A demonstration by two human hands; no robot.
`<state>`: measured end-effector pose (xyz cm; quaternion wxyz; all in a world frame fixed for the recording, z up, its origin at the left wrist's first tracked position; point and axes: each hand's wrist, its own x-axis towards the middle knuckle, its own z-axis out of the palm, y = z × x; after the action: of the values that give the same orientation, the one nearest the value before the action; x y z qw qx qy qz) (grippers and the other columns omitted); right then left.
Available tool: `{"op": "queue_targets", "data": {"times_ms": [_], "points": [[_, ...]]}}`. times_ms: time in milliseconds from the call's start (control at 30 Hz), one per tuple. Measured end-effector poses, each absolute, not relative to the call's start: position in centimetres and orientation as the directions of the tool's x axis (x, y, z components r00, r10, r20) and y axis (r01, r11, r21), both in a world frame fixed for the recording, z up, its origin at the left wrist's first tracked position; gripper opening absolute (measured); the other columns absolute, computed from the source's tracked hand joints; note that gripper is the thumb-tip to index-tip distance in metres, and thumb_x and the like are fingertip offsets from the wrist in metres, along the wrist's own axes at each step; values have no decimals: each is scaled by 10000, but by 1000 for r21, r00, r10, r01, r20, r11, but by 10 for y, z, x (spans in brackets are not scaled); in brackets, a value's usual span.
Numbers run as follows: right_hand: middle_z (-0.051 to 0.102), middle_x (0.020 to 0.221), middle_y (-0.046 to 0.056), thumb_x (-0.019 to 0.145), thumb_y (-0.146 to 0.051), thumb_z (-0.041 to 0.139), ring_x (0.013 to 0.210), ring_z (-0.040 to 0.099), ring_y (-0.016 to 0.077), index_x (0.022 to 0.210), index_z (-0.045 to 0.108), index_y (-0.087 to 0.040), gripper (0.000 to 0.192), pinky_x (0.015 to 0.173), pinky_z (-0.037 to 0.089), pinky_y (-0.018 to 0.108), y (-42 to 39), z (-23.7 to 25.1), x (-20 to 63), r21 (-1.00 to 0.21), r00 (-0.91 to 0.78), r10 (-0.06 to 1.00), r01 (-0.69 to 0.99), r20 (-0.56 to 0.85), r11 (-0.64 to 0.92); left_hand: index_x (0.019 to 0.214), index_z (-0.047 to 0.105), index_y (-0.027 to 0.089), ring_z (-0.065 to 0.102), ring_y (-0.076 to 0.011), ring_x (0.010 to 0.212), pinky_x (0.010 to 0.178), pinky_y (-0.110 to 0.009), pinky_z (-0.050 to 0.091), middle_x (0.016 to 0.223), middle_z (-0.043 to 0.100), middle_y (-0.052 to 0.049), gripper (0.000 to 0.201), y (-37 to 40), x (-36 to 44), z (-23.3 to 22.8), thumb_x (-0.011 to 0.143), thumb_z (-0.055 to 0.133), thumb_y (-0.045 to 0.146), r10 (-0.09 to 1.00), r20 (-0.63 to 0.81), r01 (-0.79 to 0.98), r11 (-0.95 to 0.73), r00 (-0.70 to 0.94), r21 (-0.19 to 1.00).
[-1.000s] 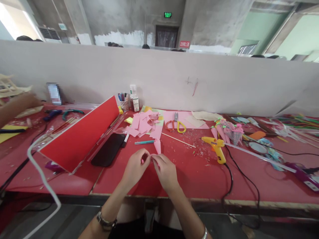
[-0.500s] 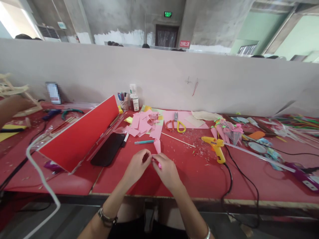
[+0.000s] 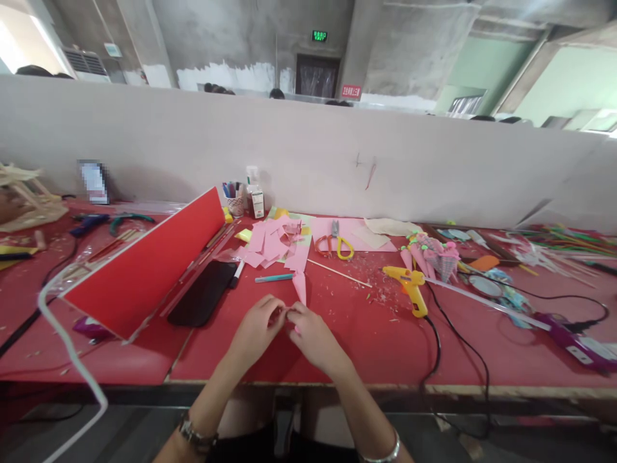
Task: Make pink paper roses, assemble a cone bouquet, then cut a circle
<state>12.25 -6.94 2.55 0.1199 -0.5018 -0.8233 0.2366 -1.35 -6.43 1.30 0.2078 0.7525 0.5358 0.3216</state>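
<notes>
My left hand [image 3: 259, 326] and my right hand [image 3: 314, 339] meet above the red table near its front edge, fingertips pinched together. A small bright-pink piece [image 3: 295, 330] shows a little under my right fingers; its shape is mostly covered. Whether my left fingertips grip the same piece is hidden. Just beyond my hands lies a pale pink paper cone [image 3: 299, 287], its tip toward me. A teal pen [image 3: 274, 278] rests left of the cone, and behind it is a heap of pink paper pieces [image 3: 274, 239].
Orange-and-yellow-handled scissors [image 3: 334, 242] lie behind a thin stick [image 3: 340, 273]. To the right are a yellow glue gun [image 3: 409, 287] with a cable and several decorated pink cones [image 3: 434, 254]. A black phone [image 3: 205, 294] and a leaning red board [image 3: 149, 270] are at left.
The camera view has shifted slightly. My fingers have closed in over the bright-pink piece, so less of it shows. The cone and tools stay where they were on the table.
</notes>
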Motion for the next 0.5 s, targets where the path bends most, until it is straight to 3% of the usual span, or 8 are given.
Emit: {"op": "queue_targets", "data": {"times_ms": [100,167,333,433,500], "points": [[537,936,65,737,-37,432,867,532,164,918,570,-143,250,780,414,269,-66,23,121,-626,-439,897,684,58,375,1006,536,151,513,-228,1024,874,-368,419,1067,546,-124,308,-64,-21,9,750,441,294,907,339,675,-415,251,610],[522,911,55,712,-26,465,854,515,162,887,569,-150,238,786,411,282,-63,22,121,-667,-417,906,652,81,360,1149,469,173,411,-249,1169,970,-408,346,1229,468,-126,442,-63,-26,7,733,476,320,903,298,679,-429,308,596],[490,910,40,695,-20,513,849,509,144,855,587,-157,223,829,404,299,-54,24,120,-764,-490,869,534,70,363,1215,408,143,456,-229,1139,956,-395,379,1239,490,-132,505,-56,-35,1,722,456,242,882,117,650,-419,456,634],[498,906,37,712,-26,508,881,513,141,822,609,-166,204,838,404,292,-49,29,123,-805,-467,871,453,151,382,1177,438,121,497,-225,1096,926,-397,408,1189,532,-144,443,-51,-39,-6,745,401,209,879,184,666,-457,440,590],[508,927,39,723,-43,498,798,536,125,843,612,-174,211,753,441,276,-47,32,126,-830,-403,894,418,194,369,1158,455,127,509,-226,1085,918,-402,414,1170,549,-143,402,-47,-42,-11,777,360,218,882,247,700,-469,402,538]]}}
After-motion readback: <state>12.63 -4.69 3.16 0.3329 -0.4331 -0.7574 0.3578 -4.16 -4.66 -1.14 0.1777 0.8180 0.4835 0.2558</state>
